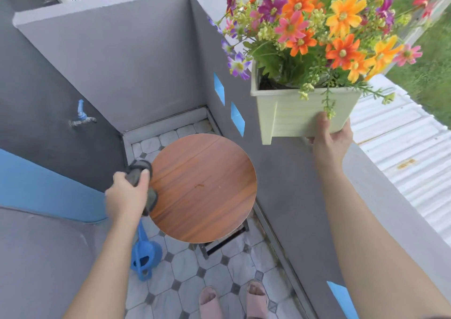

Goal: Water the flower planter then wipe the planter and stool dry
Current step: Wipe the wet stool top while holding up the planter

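Right hand [329, 138] grasps the pale green planter [300, 116] at its near bottom edge: thumb up the front wall, fingers under the base. The planter is in the air and nothing but that hand touches it. It sits slightly tilted above the hand, over the grey parapet wall [288, 172]. Orange, pink and purple flowers [317, 26] fill it and spill past the rim; one stem hangs down to the thumb.

Left hand [127, 194] is clenched round a rolled dark grey cloth [140, 166]. Cloth ends stick out past the thumb on the far side and past the fist on the near side.

Stool [202, 187]: round wood-grain top, just right of the left hand, well below and left of the right hand. The cloth overlaps its left rim in view; can't tell if it actually touches. Small brown mark near the centre of the top.

Blue watering can [146, 253] stands on the tiled floor [185, 277], below the left wrist and partly hidden by the forearm. Blue tap [81, 118] is on the dark wall, up and left of the left hand. Pink slippers [211, 301] are on the floor between the two forearms.
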Motion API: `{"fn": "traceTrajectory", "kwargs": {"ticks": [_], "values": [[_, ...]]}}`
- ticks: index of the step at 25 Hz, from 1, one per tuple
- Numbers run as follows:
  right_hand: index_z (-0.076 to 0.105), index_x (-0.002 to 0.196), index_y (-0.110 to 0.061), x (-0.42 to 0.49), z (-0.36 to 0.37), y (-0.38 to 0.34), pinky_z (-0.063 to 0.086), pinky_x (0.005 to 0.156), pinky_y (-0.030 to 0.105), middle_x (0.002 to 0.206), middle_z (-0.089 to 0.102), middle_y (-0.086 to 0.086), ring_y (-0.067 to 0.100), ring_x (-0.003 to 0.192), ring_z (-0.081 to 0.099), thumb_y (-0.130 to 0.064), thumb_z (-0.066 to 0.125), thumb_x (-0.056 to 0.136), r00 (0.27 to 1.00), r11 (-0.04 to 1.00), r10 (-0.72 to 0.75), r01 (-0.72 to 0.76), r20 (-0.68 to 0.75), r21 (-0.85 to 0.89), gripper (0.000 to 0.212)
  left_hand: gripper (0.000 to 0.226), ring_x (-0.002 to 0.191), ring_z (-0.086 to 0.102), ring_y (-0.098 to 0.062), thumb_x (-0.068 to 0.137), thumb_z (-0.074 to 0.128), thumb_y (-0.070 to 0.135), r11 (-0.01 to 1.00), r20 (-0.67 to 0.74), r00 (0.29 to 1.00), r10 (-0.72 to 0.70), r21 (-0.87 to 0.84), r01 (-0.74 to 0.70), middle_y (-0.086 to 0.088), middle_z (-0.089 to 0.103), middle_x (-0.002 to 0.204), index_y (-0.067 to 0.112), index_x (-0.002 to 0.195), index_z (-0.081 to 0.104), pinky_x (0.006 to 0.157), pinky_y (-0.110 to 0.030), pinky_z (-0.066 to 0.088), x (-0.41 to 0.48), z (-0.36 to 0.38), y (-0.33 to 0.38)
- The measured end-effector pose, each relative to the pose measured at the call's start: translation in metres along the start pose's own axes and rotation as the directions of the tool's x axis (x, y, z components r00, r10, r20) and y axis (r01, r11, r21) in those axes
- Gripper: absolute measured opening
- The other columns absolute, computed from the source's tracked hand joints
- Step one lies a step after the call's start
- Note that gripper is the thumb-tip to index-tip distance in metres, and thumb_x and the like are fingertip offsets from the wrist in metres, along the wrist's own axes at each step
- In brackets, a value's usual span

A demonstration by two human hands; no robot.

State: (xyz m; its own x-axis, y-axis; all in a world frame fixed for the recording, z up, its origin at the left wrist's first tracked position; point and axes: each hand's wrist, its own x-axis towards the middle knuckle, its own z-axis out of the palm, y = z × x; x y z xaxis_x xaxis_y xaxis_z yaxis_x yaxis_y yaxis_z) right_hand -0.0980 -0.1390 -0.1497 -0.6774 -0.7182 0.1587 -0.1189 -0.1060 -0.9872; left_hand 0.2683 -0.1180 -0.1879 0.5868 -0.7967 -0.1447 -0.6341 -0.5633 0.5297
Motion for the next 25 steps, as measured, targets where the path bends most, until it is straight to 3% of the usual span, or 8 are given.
{"fn": "traceTrajectory", "kwargs": {"ticks": [3,5,8,13,16,20,22,25], "values": [[0.055,0.087,-0.035,0.000,-0.001,0.000,0.054,0.062,0.057,0.076,0.057,-0.010,0.015,0.074,0.054,-0.049,0.058,0.076,1.000,1.000,0.007,-0.007,0.001,-0.002,0.017,0.076,0.082,0.056,-0.022,0.052,0.075,0.069,0.877,0.382,0.924,0.004,-0.445,0.180,-0.008,0.057,0.091,0.011,0.093,0.049,0.068,-0.031,0.041,-0.030,0.012,0.051],[0.054,0.086,-0.035,0.000,0.000,0.000,0.055,0.059,0.054,0.076,0.055,-0.010,0.018,0.075,0.053,-0.051,0.057,0.075,1.000,1.000,0.010,-0.010,-0.009,-0.011,0.020,0.072,0.080,0.060,-0.022,0.051,0.084,0.050,0.825,0.588,0.809,0.029,-0.471,0.313,-0.006,0.061,0.093,0.009,0.096,0.047,0.070,-0.033,0.048,-0.053,0.031,0.075],[0.054,0.086,-0.033,-0.001,0.001,-0.001,0.055,0.059,0.052,0.076,0.055,-0.009,0.017,0.074,0.053,-0.051,0.056,0.075,1.000,1.000,0.010,-0.010,0.000,0.016,0.021,0.051,0.083,0.061,-0.023,0.063,0.076,0.013,0.848,0.711,0.699,0.074,-0.414,0.331,-0.010,0.060,0.100,0.015,0.103,0.043,0.073,-0.037,0.051,-0.089,0.064,0.092],[0.057,0.087,-0.033,0.001,0.000,0.003,0.055,0.061,0.058,0.078,0.058,-0.009,0.017,0.077,0.056,-0.049,0.059,0.076,1.000,0.998,0.021,-0.022,0.007,0.051,0.019,0.020,0.084,0.063,-0.021,0.086,0.055,0.016,0.812,0.747,0.655,0.117,-0.452,0.370,-0.008,0.066,0.100,0.018,0.106,0.058,0.068,-0.032,0.051,-0.105,0.093,0.081],[0.060,0.088,-0.038,0.003,-0.001,0.008,0.055,0.065,0.062,0.082,0.060,-0.008,0.018,0.080,0.057,-0.050,0.061,0.078,1.000,0.998,0.010,-0.011,0.011,0.055,0.016,0.016,0.088,0.060,-0.028,0.086,0.048,0.018,0.954,0.628,0.760,0.167,-0.298,0.036,-0.013,0.066,0.095,0.014,0.093,0.061,0.070,-0.036,0.046,-0.097,0.091,0.059],[0.062,0.087,-0.046,0.005,-0.002,0.010,0.054,0.069,0.063,0.085,0.061,-0.006,0.020,0.083,0.058,-0.057,0.064,0.077,1.000,0.999,-0.015,0.014,0.015,0.037,0.015,0.049,0.117,0.044,-0.028,0.090,0.054,0.030,0.958,0.426,0.891,0.156,0.155,-0.242,-0.009,0.056,0.120,0.021,0.134,0.035,0.088,-0.042,0.037,-0.087,0.069,0.045],[0.061,0.088,-0.041,0.004,-0.001,0.010,0.054,0.067,0.063,0.085,0.060,-0.007,0.020,0.083,0.058,-0.052,0.062,0.077,1.000,0.999,-0.003,0.002,0.013,0.052,0.016,0.057,0.118,0.039,-0.030,0.089,0.055,0.025,0.940,0.227,0.936,0.268,0.150,-0.305,-0.011,0.048,0.130,0.019,0.140,0.029,0.090,-0.042,0.037,-0.083,0.058,0.047],[0.061,0.089,-0.041,0.005,-0.001,0.011,0.054,0.067,0.062,0.085,0.060,-0.008,0.020,0.083,0.058,-0.049,0.062,0.078,1.000,0.999,-0.013,0.012,0.014,0.046,0.014,0.038,0.117,0.048,-0.028,0.089,0.041,0.020,0.699,0.140,0.697,0.703,0.045,-0.714,-0.010,0.053,0.129,0.013,0.123,0.054,0.089,-0.035,0.038,-0.090,0.071,0.055]]}}
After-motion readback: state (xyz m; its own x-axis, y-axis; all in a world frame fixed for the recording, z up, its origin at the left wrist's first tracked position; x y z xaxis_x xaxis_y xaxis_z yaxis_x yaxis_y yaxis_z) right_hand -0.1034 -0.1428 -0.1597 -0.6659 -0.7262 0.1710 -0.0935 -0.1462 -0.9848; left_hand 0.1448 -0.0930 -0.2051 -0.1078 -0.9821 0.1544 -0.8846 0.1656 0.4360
